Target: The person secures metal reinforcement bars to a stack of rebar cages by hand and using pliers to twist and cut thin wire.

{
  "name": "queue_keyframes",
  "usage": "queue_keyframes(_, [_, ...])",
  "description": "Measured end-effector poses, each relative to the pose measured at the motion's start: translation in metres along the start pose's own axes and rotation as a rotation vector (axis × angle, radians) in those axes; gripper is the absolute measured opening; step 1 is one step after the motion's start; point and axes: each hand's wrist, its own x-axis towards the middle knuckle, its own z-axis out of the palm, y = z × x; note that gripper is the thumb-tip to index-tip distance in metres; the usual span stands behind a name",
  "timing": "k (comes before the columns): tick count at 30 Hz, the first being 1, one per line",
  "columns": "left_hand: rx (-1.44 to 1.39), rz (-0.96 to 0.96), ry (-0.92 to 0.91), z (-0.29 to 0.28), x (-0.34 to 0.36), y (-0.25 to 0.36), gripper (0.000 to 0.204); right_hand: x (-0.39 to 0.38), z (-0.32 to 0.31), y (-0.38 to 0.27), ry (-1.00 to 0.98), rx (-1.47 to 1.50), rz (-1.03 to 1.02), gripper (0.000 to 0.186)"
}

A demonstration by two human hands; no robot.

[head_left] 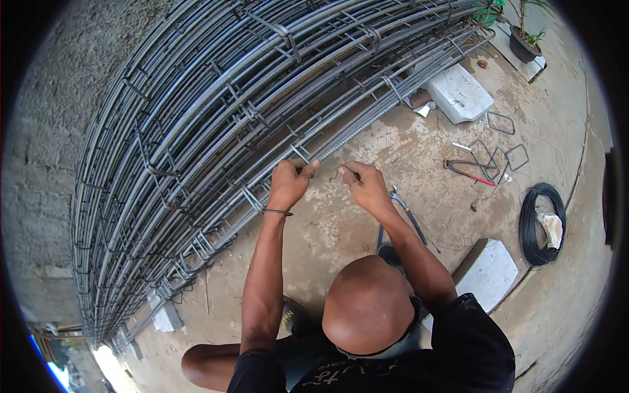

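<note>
Long steel rebar cages (262, 98), bars joined by square stirrups, lie stacked along the wall side. My left hand (290, 185) is at the nearest cage, its thumb and fingers closed against the outer bars. What it pinches is hidden. To the right of it, my right hand (367, 188) is closed, thumb against fingers. A short, thin bent piece of tie wire (337, 175) pokes out of its fingertips, apart from the bars. Beneath my right forearm lies a pair of pincers with dark blue handles (413, 219), partly hidden.
Concrete blocks (458, 95) prop the cages; another block (488, 272) lies by my right elbow. Red-handled pincers (472, 173) and loose square stirrups (516, 157) lie to the right, beside a coil of black wire (529, 226). A potted plant (524, 44) stands far right.
</note>
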Motion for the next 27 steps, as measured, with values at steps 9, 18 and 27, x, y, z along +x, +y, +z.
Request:
queue_keyframes(9, [-0.196,-0.129,0.174,0.010,0.001,0.005,0.029,-0.011,-0.022,0.025,0.006,0.177,0.117,0.028])
queue_keyframes(18, [-0.241,-0.066,0.029,0.002,0.002,0.000,0.032,-0.001,-0.019,0.007,0.035,0.701,0.135,0.015])
queue_keyframes(27, [-0.281,0.091,0.083,-0.015,-0.009,-0.018,0.029,0.011,0.000,0.026,0.050,0.975,0.454,0.018])
